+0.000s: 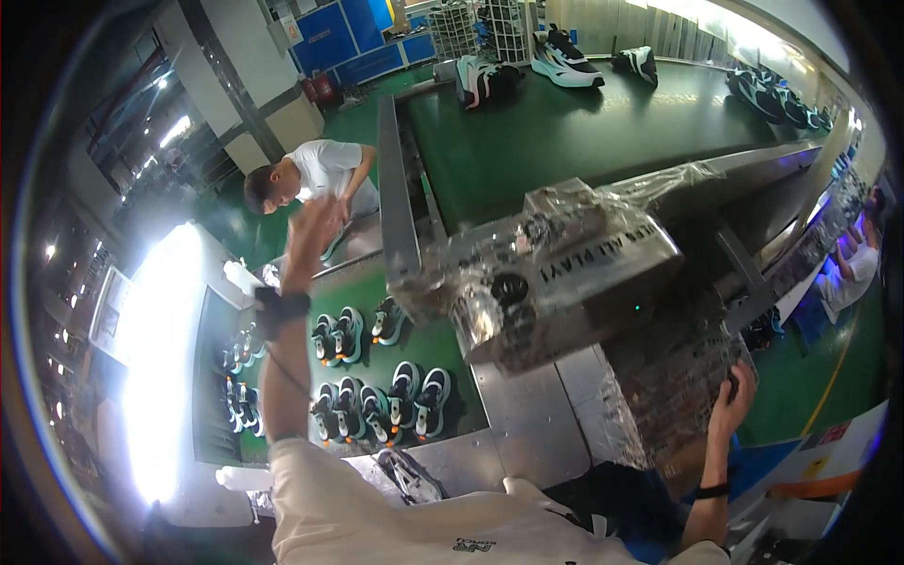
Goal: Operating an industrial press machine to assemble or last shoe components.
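Note:
My left hand is raised at the end of an outstretched arm, above the lit belt's far end. A dark band circles its wrist; blur hides the fingers and whether they hold anything. Low on the right, my right hand lies with fingers stretched against the edge of a plastic-wrapped panel. Between my arms stands a metal machine housing wrapped in clear plastic. Pairs of black and white sneakers with pale teal soles and orange spots stand on the green belt beside my left arm.
A person in a white shirt bends over the line at far left. Another green belt carries several sneakers at the back. A bright light panel glares on the left. Other people sit at far right.

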A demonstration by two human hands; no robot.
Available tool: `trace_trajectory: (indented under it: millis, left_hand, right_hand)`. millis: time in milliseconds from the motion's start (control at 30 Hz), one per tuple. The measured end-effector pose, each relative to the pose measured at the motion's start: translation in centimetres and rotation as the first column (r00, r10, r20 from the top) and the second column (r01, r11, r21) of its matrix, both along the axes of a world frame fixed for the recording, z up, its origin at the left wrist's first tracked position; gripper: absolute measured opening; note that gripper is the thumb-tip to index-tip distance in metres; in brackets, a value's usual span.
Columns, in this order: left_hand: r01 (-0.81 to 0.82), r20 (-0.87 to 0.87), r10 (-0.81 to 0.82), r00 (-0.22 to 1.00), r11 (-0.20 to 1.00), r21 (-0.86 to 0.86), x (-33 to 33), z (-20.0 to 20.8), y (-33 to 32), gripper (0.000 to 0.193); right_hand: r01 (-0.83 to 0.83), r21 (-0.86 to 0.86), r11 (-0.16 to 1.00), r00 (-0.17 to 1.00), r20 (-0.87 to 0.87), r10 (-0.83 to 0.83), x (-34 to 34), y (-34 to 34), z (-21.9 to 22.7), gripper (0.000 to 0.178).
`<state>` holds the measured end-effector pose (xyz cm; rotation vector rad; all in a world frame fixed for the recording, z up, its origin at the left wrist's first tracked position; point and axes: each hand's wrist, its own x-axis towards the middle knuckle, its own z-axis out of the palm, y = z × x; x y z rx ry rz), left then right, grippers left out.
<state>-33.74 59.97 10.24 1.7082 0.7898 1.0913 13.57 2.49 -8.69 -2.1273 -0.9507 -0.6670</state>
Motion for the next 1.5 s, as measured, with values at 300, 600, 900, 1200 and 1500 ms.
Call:
trace_trajectory:
  millis: [300, 600, 900, 1200, 1500]
  left_hand:
    - [0.194, -0.501, -0.147, 0.853, 0.980, 0.043, 22.9, 10.1, 8.9, 0.072]
    - [0.259, -0.446, -0.159, 0.881, 0.950, 0.174, 25.5, 10.0, 9.3, 0.032]
    - [0.596, -0.166, -0.576, 0.800, 0.796, 0.109, 20.5, 18.8, -24.4, 0.033]
    - [0.982, -0.274, -0.961, 0.023, 0.073, -0.177, 27.8, 6.7, -52.9, 0.037]
    - [0.899, -0.374, -0.829, -0.415, -0.437, -0.030, 28.2, -3.6, -85.9, 0.046]
  right_hand:
    - [0.025, 0.017, 1.000, 0.991, -0.131, -0.023, -1.1, 2.5, 3.7, 0.031]
    - [0.116, 0.092, 0.989, 0.985, -0.138, -0.102, -1.3, 1.5, 3.5, 0.030]
    - [-0.222, 0.426, 0.877, 0.973, 0.037, 0.229, -10.6, -2.5, 20.4, 0.076]
    - [-0.016, -0.063, 0.998, 0.981, -0.195, 0.003, -24.5, -21.2, 19.6, 0.074]
    - [0.774, 0.470, 0.424, 0.634, -0.572, -0.521, -41.2, -42.6, 7.5, 0.066]
